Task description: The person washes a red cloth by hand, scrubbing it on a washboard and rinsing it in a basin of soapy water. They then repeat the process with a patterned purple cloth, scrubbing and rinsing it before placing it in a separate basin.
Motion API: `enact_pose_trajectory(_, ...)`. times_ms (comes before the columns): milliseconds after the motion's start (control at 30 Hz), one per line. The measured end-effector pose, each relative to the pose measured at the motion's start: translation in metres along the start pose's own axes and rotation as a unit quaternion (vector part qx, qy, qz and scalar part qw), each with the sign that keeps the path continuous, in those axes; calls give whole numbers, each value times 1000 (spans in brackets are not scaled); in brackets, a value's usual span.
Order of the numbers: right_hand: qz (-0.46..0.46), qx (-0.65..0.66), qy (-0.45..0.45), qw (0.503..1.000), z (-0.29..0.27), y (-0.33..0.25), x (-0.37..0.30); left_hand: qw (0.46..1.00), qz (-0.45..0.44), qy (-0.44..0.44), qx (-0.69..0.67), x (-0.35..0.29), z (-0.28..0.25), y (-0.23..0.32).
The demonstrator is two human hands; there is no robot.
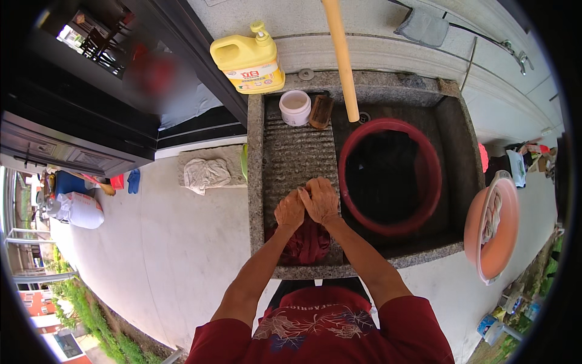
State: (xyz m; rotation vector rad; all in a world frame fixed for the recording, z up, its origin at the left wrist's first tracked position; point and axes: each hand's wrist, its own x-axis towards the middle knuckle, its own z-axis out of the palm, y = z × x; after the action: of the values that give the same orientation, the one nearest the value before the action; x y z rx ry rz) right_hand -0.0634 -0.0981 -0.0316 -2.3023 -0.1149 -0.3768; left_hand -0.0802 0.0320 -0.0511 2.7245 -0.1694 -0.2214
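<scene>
In the head view, the left hand (290, 209) and the right hand (319, 199) are held together over the washboard (297, 151), with the fingers bent and the knuckles set side by side. The undersides of both are hidden, so it cannot be told whether anything is clamped in either one. A dark red cloth (308, 244) is seen bunched on the near end of the washboard, just below the hands and between the forearms.

The washboard is set into the left part of a stone sink (257, 182). At its far end a white tub (295, 116) and a brown brush (321, 112) are placed side by side. The right part is mostly taken up by a red basin (433, 164), by which dark liquid (382, 176) is held. Above the sink's far side a pole (342, 60) is seen, and a yellow jug (248, 67) is stood at the far left corner. To the right of the sink, a pale cloth (492, 218) is held in a pink basin (500, 249).
</scene>
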Motion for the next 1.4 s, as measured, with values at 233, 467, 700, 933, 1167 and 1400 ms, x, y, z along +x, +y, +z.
enact_pose_trajectory(233,221,351,-197,889,-37,-5,-9,500,-278,-167,-803,1,-94,23)
enact_pose_trajectory(467,165,401,-99,896,-73,-47,-12,487,-160,-226,-828,-23,-119,29)
enact_pose_trajectory(700,169,562,2,809,-107,-79,5,604,-73,-164,-777,-27,-146,30)
enact_pose_trajectory(933,-123,235,155,952,-162,-123,27,718,90,-6,-690,-23,-177,34)
enact_pose_trajectory(1167,13,342,50,938,-183,-129,39,807,227,132,-529,-18,-236,65)
enact_pose_trajectory(1400,-130,167,-12,977,-173,-162,51,764,335,28,-551,-18,-294,129)
